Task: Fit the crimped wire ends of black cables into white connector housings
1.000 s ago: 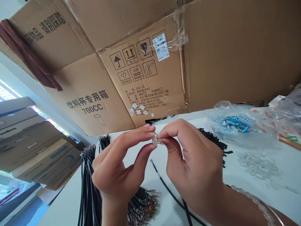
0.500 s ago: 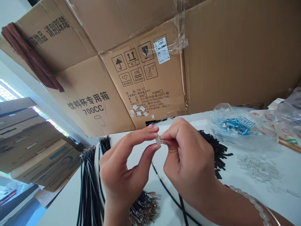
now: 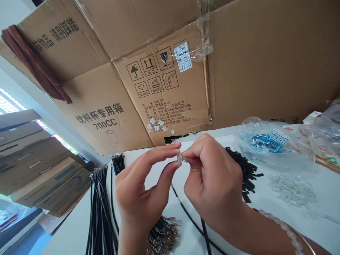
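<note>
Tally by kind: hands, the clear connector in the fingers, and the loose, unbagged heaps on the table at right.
Left hand and right hand: 2
Clear connector: 1
Heap of black pieces: 1
Heap of clear pieces: 1
Total: 5

This looks like a small workshop for wiring by hand: bundles of black cables (image 3: 99, 216) with bared ends lie at the lower left of a white tabletop (image 3: 71, 230), and a small clear part (image 3: 179, 157) is being worked at mid-frame. To the right are loose heaps of short black pieces (image 3: 247, 171) and clear bits (image 3: 293, 190). Printed cardboard (image 3: 265, 67) walls the far edge, with cartons (image 3: 55, 187) stacked at the left; whether it is a home or a factory cannot be told.
</note>
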Available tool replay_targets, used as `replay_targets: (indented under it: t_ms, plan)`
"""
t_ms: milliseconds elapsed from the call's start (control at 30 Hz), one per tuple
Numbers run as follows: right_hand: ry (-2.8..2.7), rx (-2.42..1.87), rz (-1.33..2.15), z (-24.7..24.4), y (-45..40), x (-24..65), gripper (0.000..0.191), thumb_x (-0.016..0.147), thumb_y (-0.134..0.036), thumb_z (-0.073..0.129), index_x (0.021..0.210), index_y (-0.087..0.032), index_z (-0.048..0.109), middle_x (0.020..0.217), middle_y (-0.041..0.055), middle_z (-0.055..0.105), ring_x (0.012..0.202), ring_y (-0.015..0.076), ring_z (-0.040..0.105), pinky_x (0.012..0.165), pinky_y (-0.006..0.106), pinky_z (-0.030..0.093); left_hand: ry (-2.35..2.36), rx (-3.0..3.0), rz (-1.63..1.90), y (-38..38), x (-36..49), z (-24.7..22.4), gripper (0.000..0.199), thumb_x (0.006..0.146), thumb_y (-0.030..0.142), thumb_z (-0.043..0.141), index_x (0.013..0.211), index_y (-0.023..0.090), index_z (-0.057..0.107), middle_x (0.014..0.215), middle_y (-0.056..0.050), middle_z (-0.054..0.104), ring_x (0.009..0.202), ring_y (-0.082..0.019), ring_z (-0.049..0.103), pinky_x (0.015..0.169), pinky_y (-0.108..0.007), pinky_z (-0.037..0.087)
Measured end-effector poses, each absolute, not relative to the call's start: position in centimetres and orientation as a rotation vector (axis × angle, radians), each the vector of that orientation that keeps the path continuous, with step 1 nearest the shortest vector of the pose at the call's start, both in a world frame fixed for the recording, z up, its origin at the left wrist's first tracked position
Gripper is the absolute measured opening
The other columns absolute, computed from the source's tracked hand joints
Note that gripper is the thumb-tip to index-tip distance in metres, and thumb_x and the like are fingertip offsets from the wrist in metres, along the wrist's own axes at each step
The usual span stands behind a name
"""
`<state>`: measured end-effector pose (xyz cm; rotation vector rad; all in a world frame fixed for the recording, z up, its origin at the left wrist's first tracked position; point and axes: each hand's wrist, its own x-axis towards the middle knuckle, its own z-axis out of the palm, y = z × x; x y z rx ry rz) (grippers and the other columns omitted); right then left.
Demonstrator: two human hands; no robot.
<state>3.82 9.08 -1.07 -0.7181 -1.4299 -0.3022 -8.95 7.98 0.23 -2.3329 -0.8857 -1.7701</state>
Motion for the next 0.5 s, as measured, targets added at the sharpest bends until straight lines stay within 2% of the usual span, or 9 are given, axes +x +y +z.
replay_targets:
  t_ms: [233, 400, 500]
  plan:
    - [-1.419, -0.717, -0.307, -1.02, 9.15, 3.7, 0.025, 0.084, 0.004, 0.039, 0.071, -0.016, 0.047, 0.062, -0.0014, 0.042, 0.054, 0.0094, 0.04, 0.05, 0.021, 0.037, -0.883, -2.328, -1.791, 8.17, -8.74, 0.07, 0.035, 0.081, -0.005, 0.068, 0.103, 0.022, 0.071, 0.104, 0.001, 0.077, 0.093, -0.015, 0.073, 0.086, -0.027, 0.061]
    - [-1.409, -0.723, -0.302, -1.15, 9.22, 3.68, 0.024, 0.085, 0.003, 0.04, 0.072, -0.016, 0.048, 0.062, -0.0013, 0.042, 0.055, 0.0094, 0.041, 0.05, 0.021, 0.036, -0.929, -2.313, -1.808, 8.17, -8.47, -0.05, 0.034, 0.08, -0.003, 0.07, 0.103, 0.022, 0.072, 0.103, 0.001, 0.077, 0.092, -0.015, 0.073, 0.073, -0.023, 0.062]
    - [-1.402, -0.724, -0.297, -1.19, 9.26, 3.74, 0.023, 0.084, 0.003, 0.041, 0.073, -0.016, 0.047, 0.063, -0.0014, 0.042, 0.055, 0.0097, 0.041, 0.05, 0.021, 0.036, -0.94, -2.307, -1.817, 8.05, -8.38, -0.04, 0.035, 0.08, -0.002, 0.07, 0.104, 0.024, 0.072, 0.103, 0.001, 0.077, 0.093, -0.015, 0.073, 0.074, -0.022, 0.062]
